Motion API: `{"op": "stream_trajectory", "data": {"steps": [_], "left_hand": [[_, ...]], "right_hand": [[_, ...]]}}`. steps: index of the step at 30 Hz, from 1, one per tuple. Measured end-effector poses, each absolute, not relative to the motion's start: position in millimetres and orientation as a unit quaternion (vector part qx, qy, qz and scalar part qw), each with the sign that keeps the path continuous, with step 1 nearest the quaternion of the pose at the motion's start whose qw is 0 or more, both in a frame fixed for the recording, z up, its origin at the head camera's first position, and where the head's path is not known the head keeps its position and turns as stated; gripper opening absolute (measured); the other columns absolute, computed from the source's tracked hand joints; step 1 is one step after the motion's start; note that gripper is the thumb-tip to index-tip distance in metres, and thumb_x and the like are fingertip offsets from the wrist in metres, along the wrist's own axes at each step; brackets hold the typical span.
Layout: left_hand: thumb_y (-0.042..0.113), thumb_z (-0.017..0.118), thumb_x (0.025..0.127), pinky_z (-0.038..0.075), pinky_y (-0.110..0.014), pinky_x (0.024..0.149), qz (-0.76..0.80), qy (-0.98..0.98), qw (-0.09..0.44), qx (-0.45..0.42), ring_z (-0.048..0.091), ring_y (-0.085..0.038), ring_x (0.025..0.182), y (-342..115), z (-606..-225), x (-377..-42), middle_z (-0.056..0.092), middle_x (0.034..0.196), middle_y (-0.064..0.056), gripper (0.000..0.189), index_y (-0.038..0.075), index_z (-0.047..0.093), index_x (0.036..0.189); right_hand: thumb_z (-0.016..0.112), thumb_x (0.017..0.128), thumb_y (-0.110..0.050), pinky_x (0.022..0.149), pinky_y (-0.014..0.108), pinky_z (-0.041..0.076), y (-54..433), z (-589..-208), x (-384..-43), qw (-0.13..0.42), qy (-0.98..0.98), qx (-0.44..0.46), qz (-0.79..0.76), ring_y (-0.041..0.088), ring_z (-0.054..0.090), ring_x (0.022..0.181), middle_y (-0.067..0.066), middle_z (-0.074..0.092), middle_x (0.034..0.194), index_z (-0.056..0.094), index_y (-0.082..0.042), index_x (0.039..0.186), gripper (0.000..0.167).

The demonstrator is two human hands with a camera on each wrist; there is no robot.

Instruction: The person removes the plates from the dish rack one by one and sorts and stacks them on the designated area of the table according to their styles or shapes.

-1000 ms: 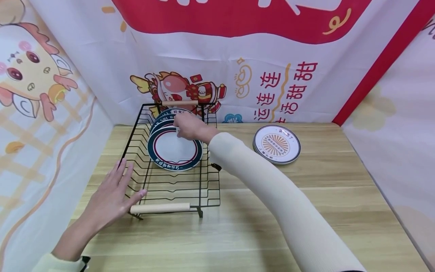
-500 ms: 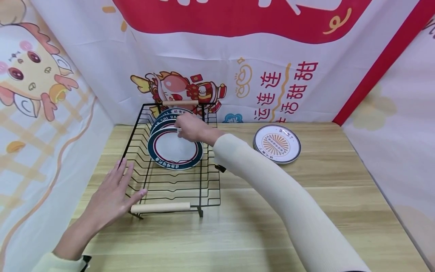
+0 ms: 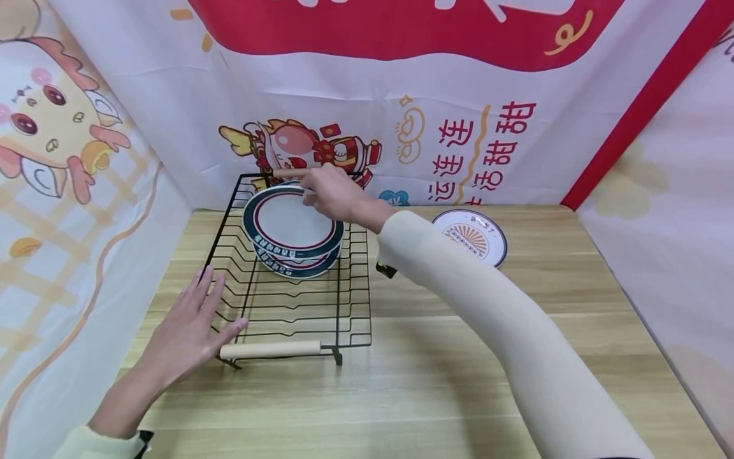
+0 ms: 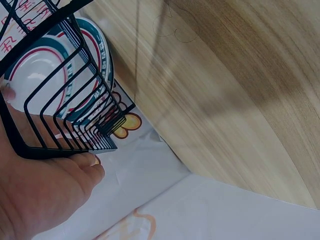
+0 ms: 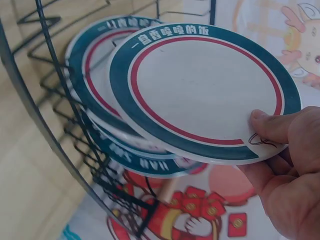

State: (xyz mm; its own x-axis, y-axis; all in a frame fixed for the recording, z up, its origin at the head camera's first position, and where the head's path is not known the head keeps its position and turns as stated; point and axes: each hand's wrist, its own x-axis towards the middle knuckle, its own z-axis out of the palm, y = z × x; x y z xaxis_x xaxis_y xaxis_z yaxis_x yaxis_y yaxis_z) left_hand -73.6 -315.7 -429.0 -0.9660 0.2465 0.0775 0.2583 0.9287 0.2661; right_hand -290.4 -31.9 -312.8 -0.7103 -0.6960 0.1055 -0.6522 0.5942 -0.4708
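The teal-rimmed plate (image 3: pixel 289 221) is sitting higher than half a second ago. At the rack's (image 3: pixel 271 349) eight o'clock, I'm watching the left hand (image 3: pixel 186 328) resting, fingers spread; toward twelve, the right hand (image 3: pixel 338 194) is pinching the plate's one-o'clock rim. That one-sided pinch may be risking a swivel into other plates (image 5: pixel 79 62).

Reads "一盘香喷喷的饭" along the rim of the front plate (image 5: pixel 200 90), upper centre in the right wrist view. Starts likewise, blurred, on the plate behind (image 5: pixel 95 70), upper left. Shows "运连连" and "活甜甜" in red on the white cloth (image 3: pixel 413 88), right of centre in the head view. Too small to read on the sunburst plate (image 3: pixel 473 237).
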Motion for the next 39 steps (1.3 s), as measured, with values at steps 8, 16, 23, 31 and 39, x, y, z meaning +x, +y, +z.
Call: {"op": "stream_trajectory", "data": {"steps": [8, 16, 23, 31, 39], "left_hand": [[0.056, 0.057, 0.105, -0.011, -0.039, 0.131, -0.141, -0.982, 0.019, -0.125, -0.003, -0.041, 0.163, -315, -429, -74, 0.001, 0.175, -0.027, 0.097, -0.001, 0.011, 0.168], [0.056, 0.056, 0.106, -0.011, -0.040, 0.131, -0.142, -0.982, 0.014, -0.125, -0.004, -0.042, 0.163, -314, -430, -75, 0.000, 0.175, -0.027, 0.097, -0.002, 0.010, 0.168], [0.055, 0.057, 0.105, -0.011, -0.039, 0.131, -0.141, -0.982, 0.016, -0.126, -0.003, -0.043, 0.163, -313, -429, -75, 0.002, 0.174, -0.028, 0.097, -0.003, 0.011, 0.167], [0.056, 0.056, 0.106, -0.009, -0.044, 0.132, -0.142, -0.982, 0.006, -0.126, -0.004, -0.044, 0.162, -313, -427, -77, -0.002, 0.175, -0.027, 0.096, -0.003, 0.011, 0.168], [0.055, 0.056, 0.106, -0.010, -0.043, 0.132, -0.144, -0.981, 0.013, -0.127, -0.005, -0.041, 0.163, -314, -428, -75, 0.000, 0.175, -0.028, 0.096, -0.002, 0.011, 0.168]], "right_hand": [[0.072, 0.102, -0.012, 0.066, 0.022, 0.051, -6, -284, -297, -0.001, 0.901, -0.347, -0.261, 0.016, 0.063, 0.077, 0.005, 0.077, 0.094, 0.082, -0.007, 0.107, 0.013], [0.070, 0.104, -0.014, 0.071, 0.026, 0.062, 28, -264, -303, -0.019, 0.910, -0.298, -0.287, 0.019, 0.073, 0.083, 0.012, 0.079, 0.106, 0.079, -0.002, 0.118, 0.020], [0.070, 0.104, -0.017, 0.070, 0.026, 0.063, 77, -250, -298, -0.009, 0.914, -0.239, -0.329, 0.023, 0.074, 0.079, 0.016, 0.078, 0.103, 0.075, 0.000, 0.124, 0.027], [0.072, 0.103, -0.024, 0.070, 0.021, 0.061, 137, -242, -285, 0.000, 0.932, -0.154, -0.328, 0.026, 0.078, 0.086, 0.016, 0.079, 0.109, 0.072, -0.005, 0.134, 0.037], [0.073, 0.102, -0.025, 0.055, 0.020, 0.052, 189, -253, -266, 0.003, 0.940, -0.112, -0.322, 0.028, 0.073, 0.078, 0.022, 0.078, 0.109, 0.071, -0.003, 0.135, 0.040]]}}
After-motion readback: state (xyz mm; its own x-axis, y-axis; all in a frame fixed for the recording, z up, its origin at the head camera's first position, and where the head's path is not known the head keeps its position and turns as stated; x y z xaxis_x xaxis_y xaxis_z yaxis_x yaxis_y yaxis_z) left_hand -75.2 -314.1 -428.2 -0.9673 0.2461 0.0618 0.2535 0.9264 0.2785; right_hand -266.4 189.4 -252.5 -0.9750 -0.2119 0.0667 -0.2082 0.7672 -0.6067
